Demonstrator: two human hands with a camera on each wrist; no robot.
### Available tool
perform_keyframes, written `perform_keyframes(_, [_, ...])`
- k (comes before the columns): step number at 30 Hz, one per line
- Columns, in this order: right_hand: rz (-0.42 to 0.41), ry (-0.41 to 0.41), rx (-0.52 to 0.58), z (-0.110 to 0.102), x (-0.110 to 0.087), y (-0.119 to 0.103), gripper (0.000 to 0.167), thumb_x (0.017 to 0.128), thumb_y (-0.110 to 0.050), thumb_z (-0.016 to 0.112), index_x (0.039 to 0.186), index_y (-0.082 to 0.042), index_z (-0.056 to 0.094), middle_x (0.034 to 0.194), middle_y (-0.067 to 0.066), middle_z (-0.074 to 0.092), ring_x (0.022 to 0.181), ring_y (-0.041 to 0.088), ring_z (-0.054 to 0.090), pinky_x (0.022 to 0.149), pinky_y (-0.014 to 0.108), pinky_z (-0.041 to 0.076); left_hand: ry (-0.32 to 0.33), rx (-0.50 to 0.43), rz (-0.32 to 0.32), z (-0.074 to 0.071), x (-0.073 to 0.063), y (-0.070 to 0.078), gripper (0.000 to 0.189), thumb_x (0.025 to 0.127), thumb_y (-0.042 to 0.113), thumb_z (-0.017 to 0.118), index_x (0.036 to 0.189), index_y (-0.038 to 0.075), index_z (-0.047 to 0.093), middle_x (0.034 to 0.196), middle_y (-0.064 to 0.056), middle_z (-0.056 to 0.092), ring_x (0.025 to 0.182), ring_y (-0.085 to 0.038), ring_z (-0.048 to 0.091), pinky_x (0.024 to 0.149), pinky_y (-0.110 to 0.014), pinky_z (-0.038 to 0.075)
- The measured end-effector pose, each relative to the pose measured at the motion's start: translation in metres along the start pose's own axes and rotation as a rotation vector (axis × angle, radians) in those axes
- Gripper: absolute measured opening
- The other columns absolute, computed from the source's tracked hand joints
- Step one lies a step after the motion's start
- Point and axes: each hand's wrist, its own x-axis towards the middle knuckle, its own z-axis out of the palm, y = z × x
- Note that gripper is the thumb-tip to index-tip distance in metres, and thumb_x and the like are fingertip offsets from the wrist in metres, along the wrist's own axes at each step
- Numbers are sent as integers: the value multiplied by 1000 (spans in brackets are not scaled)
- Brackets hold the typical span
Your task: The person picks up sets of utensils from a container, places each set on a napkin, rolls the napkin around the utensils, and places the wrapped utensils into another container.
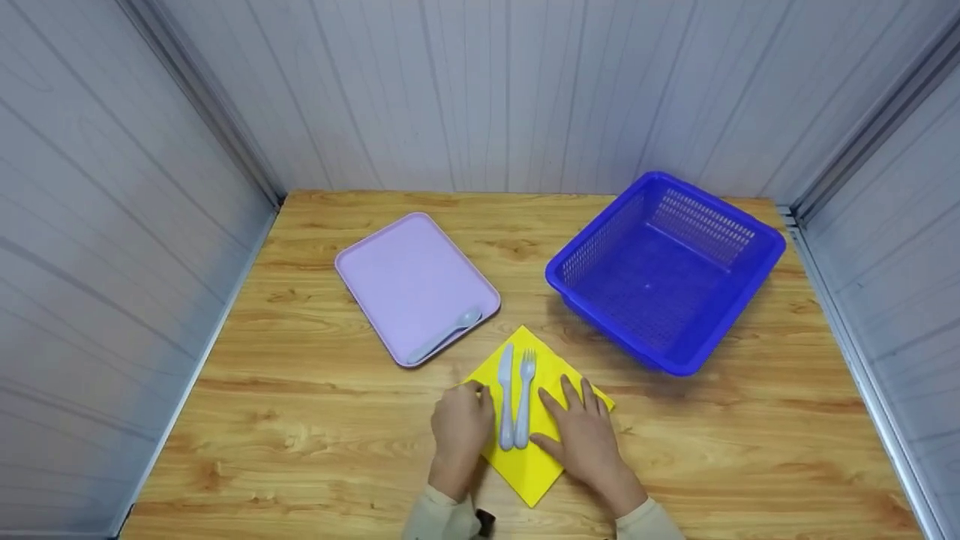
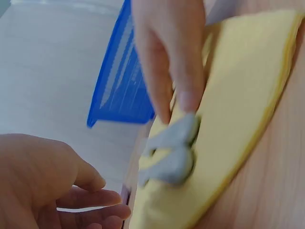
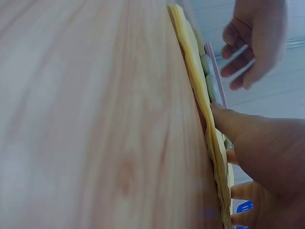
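The yellow napkin (image 1: 531, 480) is pressed by the straight, spread fingers of the right hand (image 1: 589, 442), apparently for steadiness; nothing is gripped by the loosely curled left hand (image 1: 461, 420) at its left side. On the napkin, the knife (image 1: 505, 397) and fork (image 1: 523, 409) are laid side by side, presumably to be kept together; beyond it are set the tray (image 1: 409, 277) and basket (image 1: 645, 292).

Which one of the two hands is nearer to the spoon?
Left. The left hand is below the spoon in the head view; the right hand is farther, over the right side of the yellow cloth.
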Motion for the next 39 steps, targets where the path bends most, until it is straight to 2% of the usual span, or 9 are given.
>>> perform_keyframes(5, [2, -2, -7, -2, 1, 1, 73, 84, -60, 64, 144, -22, 49, 151, 21, 33, 138, 50, 20, 105, 62, 23, 89, -3, 1, -12, 22, -20, 14, 88, 16, 69, 90, 4, 76, 82, -9, 70, 70, -27, 66, 57, -41, 53])
perform_keyframes(9, [16, -28, -11, 2, -2, 1, 73, 84, -62, 63, 145, -23, 48, 152, 21, 31, 138, 50, 19, 106, 62, 22, 185, 52, 59, -20, 45, -36, 13, 87, 14, 69, 89, 3, 76, 80, -12, 68, 71, -32, 65, 57, -43, 53])
perform_keyframes(12, [12, -34, 3, 6, -6, 0, 73, 84, -62, 62, 144, -23, 48, 152, 21, 32, 138, 50, 20, 105, 62, 23, 208, 105, 97, -22, 60, -51, 12, 86, 12, 69, 90, 2, 76, 81, -14, 67, 73, -36, 64, 60, -45, 53])
perform_keyframes(15, [5, -34, 19, 6, -8, -1, 72, 84, -60, 63, 144, -22, 49, 151, 21, 32, 138, 51, 19, 105, 63, 23, 179, 150, 128, -21, 71, -62, 13, 86, 11, 69, 93, 2, 75, 86, -16, 68, 76, -39, 63, 66, -48, 52])
perform_keyframes(18, [5, -39, 19, 6, -8, 0, 72, 85, -60, 63, 144, -22, 49, 151, 21, 32, 138, 51, 19, 105, 63, 23, 105, 184, 157, -21, 80, -69, 12, 87, 11, 69, 94, 4, 76, 87, -15, 68, 77, -38, 63, 67, -48, 52])
perform_keyframes(21, [7, -47, 11, 7, -6, 0, 72, 85, -61, 62, 144, -23, 48, 152, 21, 32, 138, 50, 19, 105, 63, 23, 32, 203, 172, -22, 87, -70, 11, 87, 11, 69, 95, 6, 76, 86, -13, 68, 77, -36, 64, 68, -48, 52])
perform_keyframes(25, [10, -48, 17, 6, -3, 2, 73, 85, -62, 61, 145, -23, 48, 152, 20, 31, 139, 50, 18, 106, 63, 21, -26, 218, 163, -26, 99, -67, 11, 87, 8, 69, 94, 7, 76, 86, -13, 69, 79, -35, 66, 67, -49, 53])
perform_keyframes(32, [-3, -20, 8, 2, 0, 3, 72, 85, -60, 62, 145, -23, 48, 152, 21, 31, 138, 50, 19, 105, 63, 22, -88, 244, 222, -29, 120, -65, 11, 85, 7, 67, 74, 4, 70, 73, -9, 63, 72, -30, 64, 61, -45, 52])
perform_keyframes(39, [-4, -30, -3, 1, 2, 4, 72, 86, -61, 61, 145, -22, 47, 152, 21, 30, 138, 50, 19, 105, 63, 22, -100, 239, 284, -29, 129, -63, 15, 80, 8, 66, 66, 5, 61, 64, -5, 52, 60, -22, 52, 55, -42, 47])
